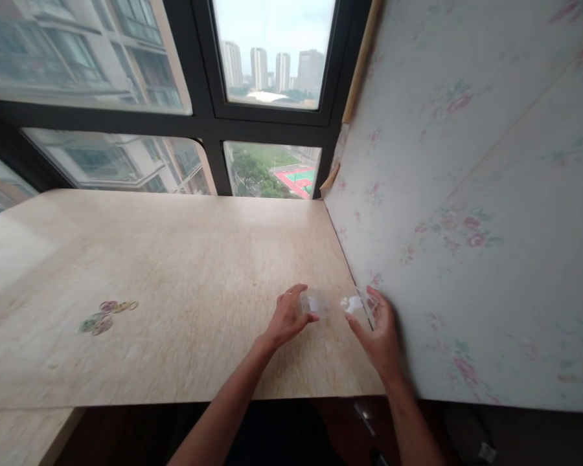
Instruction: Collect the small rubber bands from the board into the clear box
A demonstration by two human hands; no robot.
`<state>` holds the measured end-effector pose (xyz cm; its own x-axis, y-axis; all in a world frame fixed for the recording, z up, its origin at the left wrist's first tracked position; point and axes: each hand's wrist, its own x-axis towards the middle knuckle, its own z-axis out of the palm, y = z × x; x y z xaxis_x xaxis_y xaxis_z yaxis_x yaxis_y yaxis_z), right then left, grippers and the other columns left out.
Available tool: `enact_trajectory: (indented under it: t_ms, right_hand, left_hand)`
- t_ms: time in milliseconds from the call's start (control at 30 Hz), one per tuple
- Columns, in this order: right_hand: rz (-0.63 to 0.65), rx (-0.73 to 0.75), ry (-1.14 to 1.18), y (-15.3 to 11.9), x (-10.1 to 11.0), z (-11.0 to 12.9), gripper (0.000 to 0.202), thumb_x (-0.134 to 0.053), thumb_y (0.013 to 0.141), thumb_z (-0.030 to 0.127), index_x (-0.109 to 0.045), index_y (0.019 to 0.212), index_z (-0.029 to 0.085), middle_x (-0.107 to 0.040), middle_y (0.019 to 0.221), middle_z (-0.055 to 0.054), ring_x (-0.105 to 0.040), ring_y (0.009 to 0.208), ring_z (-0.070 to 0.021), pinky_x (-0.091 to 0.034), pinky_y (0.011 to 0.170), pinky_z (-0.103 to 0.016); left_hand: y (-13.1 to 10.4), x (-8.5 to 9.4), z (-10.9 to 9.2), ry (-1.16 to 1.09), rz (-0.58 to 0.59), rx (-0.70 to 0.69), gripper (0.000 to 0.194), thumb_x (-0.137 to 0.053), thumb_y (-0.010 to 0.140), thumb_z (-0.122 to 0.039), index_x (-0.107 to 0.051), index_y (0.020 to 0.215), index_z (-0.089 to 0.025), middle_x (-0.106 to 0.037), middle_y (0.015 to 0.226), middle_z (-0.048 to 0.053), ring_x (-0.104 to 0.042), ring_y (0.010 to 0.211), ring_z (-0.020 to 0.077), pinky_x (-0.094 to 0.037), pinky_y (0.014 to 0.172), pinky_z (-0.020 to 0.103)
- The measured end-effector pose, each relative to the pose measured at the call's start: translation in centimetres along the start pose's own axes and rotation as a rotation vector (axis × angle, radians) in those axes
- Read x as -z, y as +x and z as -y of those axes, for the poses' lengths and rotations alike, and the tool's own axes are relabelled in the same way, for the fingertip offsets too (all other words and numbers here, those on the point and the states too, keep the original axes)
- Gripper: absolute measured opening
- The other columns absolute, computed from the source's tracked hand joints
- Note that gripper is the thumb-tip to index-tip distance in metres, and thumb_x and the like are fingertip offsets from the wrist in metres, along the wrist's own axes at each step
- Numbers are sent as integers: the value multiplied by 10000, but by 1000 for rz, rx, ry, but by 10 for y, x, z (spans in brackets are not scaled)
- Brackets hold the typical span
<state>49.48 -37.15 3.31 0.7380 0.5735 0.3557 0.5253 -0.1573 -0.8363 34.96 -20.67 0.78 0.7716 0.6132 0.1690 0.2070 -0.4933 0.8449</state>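
Note:
Near the wall, my left hand (289, 317) curls its thumb and fingers round a small clear plastic container (317, 303) at the sill's surface. My right hand (381, 327) grips another clear plastic piece (354, 305), held tilted close to the wall; whether it is a lid or a second container I cannot tell. A narrow gap separates the two pieces. Far to the left lies a loose cluster of thin coloured rings (103, 321), green, pinkish and yellowish, some overlapping; neither hand is near them.
The marble-patterned sill (189, 272) has its front edge just before me. A wall with flowered paper (471, 162) rises at the right. Dark window frames (267, 129) stand at the back, with peeling paper (330, 178) at the corner.

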Motion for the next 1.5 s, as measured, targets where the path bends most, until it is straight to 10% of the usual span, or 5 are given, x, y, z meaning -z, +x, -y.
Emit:
enact_trajectory:
  t_ms: [267,600,867,1500]
  right_hand:
    - [122,264,-340,27,11,21,619,-572,809,331,-333,1370,224,-468,1261,-125,-423,1216,-300,-373,1013,-543]
    - [409,258,-445,53,-1,24,776,-650,775,339,-272,1447,254,-534,1255,-107,-544,1131,-284,-479,915,-463]
    - [554,390,-549,71,-15,25,593,-742,701,277,-549,1258,214,-612,1225,-108,-568,1123,-297,-458,936,-488]
    - [854,453,-599,84,-47,28,501,-778,654,193,-648,1137,224,-671,1125,-73,-599,1057,-259,-442,928,-407]
  left_hand:
    - [15,-18,4,101,-13,23,694,-759,656,-352,-445,1266,-243,-515,1318,145,-260,1375,331,-195,1049,530]
    - [20,-24,2,125,-18,92,663,-747,634,-312,-469,1234,-263,-484,1347,124,-246,1364,351,-189,1028,551]
    - [13,-18,12,60,-44,31,791,-729,661,-307,-364,1359,-232,-503,1331,132,-394,1280,305,-236,1044,489]
    - [12,-20,5,210,-45,29,747,-684,742,-384,-350,1383,-195,-587,1261,98,-464,1213,269,-285,1013,429]
